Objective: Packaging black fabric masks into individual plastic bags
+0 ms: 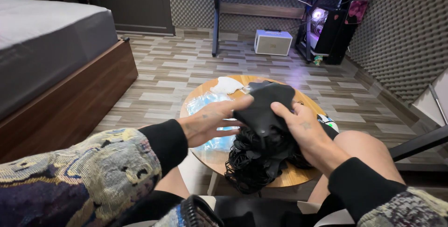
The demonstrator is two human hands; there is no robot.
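A grey bed (46, 40) fills the upper left of the frame. In the middle, the left hand (210, 122) pinches a black face mask (263, 108) above the round wooden worktop (298, 175). Clear bags of blue masks (205, 103) lie just left. The right hand (305, 131) grips the same mask, above a black mask pile (254, 161).

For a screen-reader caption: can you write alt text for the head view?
Both hands, left hand and right hand, hold a black face mask above a pile of black masks on a round wooden table.
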